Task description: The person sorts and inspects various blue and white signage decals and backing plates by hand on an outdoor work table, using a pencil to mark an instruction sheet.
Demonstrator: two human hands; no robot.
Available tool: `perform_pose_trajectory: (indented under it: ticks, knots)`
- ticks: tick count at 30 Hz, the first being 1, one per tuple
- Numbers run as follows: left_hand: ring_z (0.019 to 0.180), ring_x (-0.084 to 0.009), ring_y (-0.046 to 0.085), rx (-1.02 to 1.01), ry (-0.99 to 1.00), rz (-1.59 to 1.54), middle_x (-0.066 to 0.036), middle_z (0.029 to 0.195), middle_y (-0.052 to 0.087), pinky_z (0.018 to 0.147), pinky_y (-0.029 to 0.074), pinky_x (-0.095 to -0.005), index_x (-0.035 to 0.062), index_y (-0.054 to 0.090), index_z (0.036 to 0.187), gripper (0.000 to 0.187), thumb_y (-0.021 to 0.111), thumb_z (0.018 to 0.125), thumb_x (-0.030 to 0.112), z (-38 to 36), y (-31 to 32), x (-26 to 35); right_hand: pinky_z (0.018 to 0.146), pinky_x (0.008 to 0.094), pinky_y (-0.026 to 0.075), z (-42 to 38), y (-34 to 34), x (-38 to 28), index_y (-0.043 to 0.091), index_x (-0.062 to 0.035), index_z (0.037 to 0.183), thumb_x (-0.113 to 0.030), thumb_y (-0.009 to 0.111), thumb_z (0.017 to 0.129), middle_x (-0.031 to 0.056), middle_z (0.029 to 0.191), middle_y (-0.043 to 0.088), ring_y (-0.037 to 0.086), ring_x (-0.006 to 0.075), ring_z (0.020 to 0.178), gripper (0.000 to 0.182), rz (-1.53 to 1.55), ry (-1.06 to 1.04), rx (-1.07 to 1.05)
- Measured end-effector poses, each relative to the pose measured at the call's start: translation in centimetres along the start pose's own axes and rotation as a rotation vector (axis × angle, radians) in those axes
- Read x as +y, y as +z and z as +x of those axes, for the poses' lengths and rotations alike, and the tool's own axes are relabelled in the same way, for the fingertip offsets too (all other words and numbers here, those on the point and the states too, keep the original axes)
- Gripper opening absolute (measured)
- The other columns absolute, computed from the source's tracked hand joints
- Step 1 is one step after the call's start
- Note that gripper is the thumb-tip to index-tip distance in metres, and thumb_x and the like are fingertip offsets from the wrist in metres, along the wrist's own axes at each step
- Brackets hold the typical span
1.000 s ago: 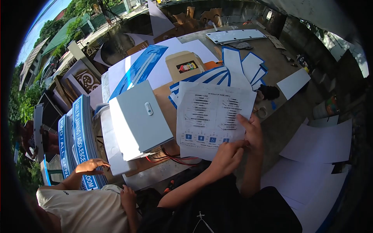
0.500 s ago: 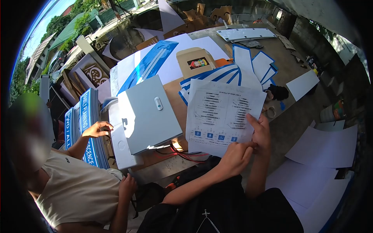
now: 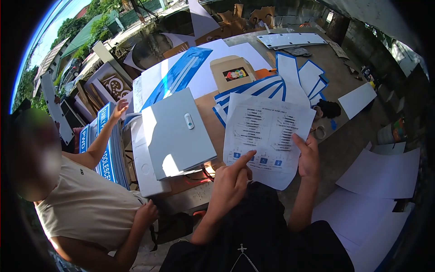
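Observation:
I hold up a printed sheet [image 3: 267, 131] with lists of text and small blue icons along its bottom. My right hand [image 3: 308, 156] grips its right edge, thumb on the front. My left hand [image 3: 231, 181] holds nothing; its index finger is stretched out and touches the sheet's lower left, by the blue icons, while the other fingers are curled. Just left of the sheet a grey metal box [image 3: 179, 133] with a small latch lies tilted on the table.
A person in a beige shirt [image 3: 86, 204] stands at my left, one hand [image 3: 120, 108] reaching over upright blue signs [image 3: 106, 154]. Behind the sheet are blue-edged panels [image 3: 299, 75], a cardboard box [image 3: 231, 72] and tape rolls [image 3: 320, 132]. White sheets [image 3: 380, 174] lie at the right. Red wires [image 3: 204, 174] run under the metal box.
My left hand let go of the sheet's bottom edge and now points at it with the index finger. The person beside me raised an arm farther along the blue signs.

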State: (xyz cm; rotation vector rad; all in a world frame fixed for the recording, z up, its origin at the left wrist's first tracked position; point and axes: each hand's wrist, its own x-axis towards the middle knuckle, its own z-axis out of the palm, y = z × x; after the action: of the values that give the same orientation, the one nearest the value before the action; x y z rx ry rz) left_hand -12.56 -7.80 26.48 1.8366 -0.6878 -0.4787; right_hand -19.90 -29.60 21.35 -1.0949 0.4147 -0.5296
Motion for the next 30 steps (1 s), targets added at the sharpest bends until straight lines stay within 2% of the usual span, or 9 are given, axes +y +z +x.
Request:
perform_pose_trajectory:
  ticks: [2, 11, 14, 17, 20, 23, 26, 27, 30]
  knots:
    - [0.062, -0.0274, 0.065, 0.025, -0.012, 0.035, -0.014, 0.066, 0.063, 0.065, 0.050, -0.0367, 0.0009, 0.057, 0.123, 0.043, 0.041, 0.084, 0.002, 0.1, 0.0, -0.1, 0.086, 0.0283, 0.047, 0.0, 0.0, 0.1, 0.057, 0.0045, 0.115, -0.007, 0.057, 0.091, 0.0107, 0.109, 0.065, 0.062, 0.0156, 0.094, 0.027, 0.003, 0.011, 0.007]
    - [0.059, -0.0258, 0.063, 0.041, -0.008, 0.058, -0.014, 0.065, 0.061, 0.064, 0.049, -0.0371, 0.0028, 0.052, 0.130, 0.046, 0.040, 0.085, 0.003, 1.3, 0.8, -1.3, 0.085, 0.0280, 0.047, 0.0, 0.1, 0.1, 0.057, 0.0046, 0.115, -0.007, 0.057, 0.091, 0.0103, 0.108, 0.065, 0.062, 0.0151, 0.095, 0.027, -0.022, -0.002, 0.020]
    - [0.056, -0.0141, 0.053, 0.071, -0.035, 0.026, -0.009, 0.064, 0.060, 0.065, 0.046, -0.0282, 0.0055, 0.052, 0.132, 0.051, 0.037, 0.083, 0.001, 1.3, 0.7, -0.4, 0.085, 0.0282, 0.047, 0.0, 0.2, 0.2, 0.057, 0.0049, 0.115, -0.007, 0.057, 0.091, 0.0106, 0.108, 0.065, 0.062, 0.0152, 0.094, 0.027, -0.008, -0.020, 0.023]
    - [0.056, -0.0146, 0.053, 0.091, -0.017, 0.048, -0.009, 0.063, 0.059, 0.066, 0.046, -0.0289, 0.0061, 0.051, 0.133, 0.052, 0.036, 0.084, 0.002, 1.5, 0.5, -0.3, 0.084, 0.0283, 0.048, -0.1, 0.3, 0.2, 0.056, 0.0050, 0.115, -0.007, 0.056, 0.091, 0.0108, 0.107, 0.065, 0.062, 0.0153, 0.093, 0.027, -0.019, -0.026, 0.023]
    - [0.056, -0.0203, 0.060, 0.100, 0.012, 0.048, -0.012, 0.068, 0.060, 0.062, 0.048, -0.0346, 0.0053, 0.050, 0.133, 0.048, 0.041, 0.086, 0.002, 1.3, 0.1, -0.3, 0.084, 0.0284, 0.048, -0.1, 0.1, 0.3, 0.056, 0.0054, 0.115, -0.007, 0.056, 0.091, 0.0115, 0.107, 0.065, 0.063, 0.0153, 0.093, 0.027, -0.023, -0.024, 0.018]
    - [0.057, -0.0116, 0.052, 0.335, 0.092, 0.029, -0.006, 0.073, 0.059, 0.059, 0.045, -0.0250, 0.0012, 0.055, 0.126, 0.043, 0.045, 0.084, 0.000, 1.3, -0.3, -2.2, 0.083, 0.0283, 0.048, -0.2, 0.3, 0.1, 0.056, 0.0058, 0.115, -0.007, 0.056, 0.091, 0.0119, 0.107, 0.065, 0.063, 0.0153, 0.092, 0.027, -0.034, -0.034, 0.032]
    - [0.045, -0.0074, 0.044, 0.517, 0.049, 0.059, -0.006, 0.076, 0.062, 0.046, 0.038, -0.0224, 0.0010, 0.059, 0.118, 0.036, 0.061, 0.082, 0.006, 2.3, -2.4, -4.3, 0.083, 0.0286, 0.048, -0.6, 0.7, -0.4, 0.056, 0.0064, 0.114, -0.007, 0.057, 0.091, 0.0123, 0.107, 0.065, 0.063, 0.0152, 0.092, 0.027, -0.029, -0.043, 0.032]
    - [0.047, -0.0047, 0.047, 0.510, 0.015, -0.020, -0.005, 0.077, 0.063, 0.042, 0.034, -0.0197, -0.0024, 0.062, 0.110, 0.032, 0.068, 0.082, 0.012, 2.8, -2.7, -4.8, 0.083, 0.0287, 0.048, -0.7, 0.7, -0.3, 0.056, 0.0065, 0.114, -0.007, 0.057, 0.091, 0.0123, 0.107, 0.065, 0.063, 0.0152, 0.092, 0.026, -0.020, -0.036, 0.031]
    - [0.054, -0.0070, 0.057, 0.229, -0.019, -0.251, -0.008, 0.083, 0.066, 0.045, 0.040, -0.0193, -0.0055, 0.063, 0.106, 0.030, 0.068, 0.083, 0.014, 3.5, -2.7, -7.1, 0.084, 0.0290, 0.047, -0.7, 0.3, -0.1, 0.057, 0.0067, 0.113, -0.007, 0.057, 0.091, 0.0123, 0.107, 0.065, 0.062, 0.0154, 0.092, 0.026, 0.004, -0.029, 0.044]
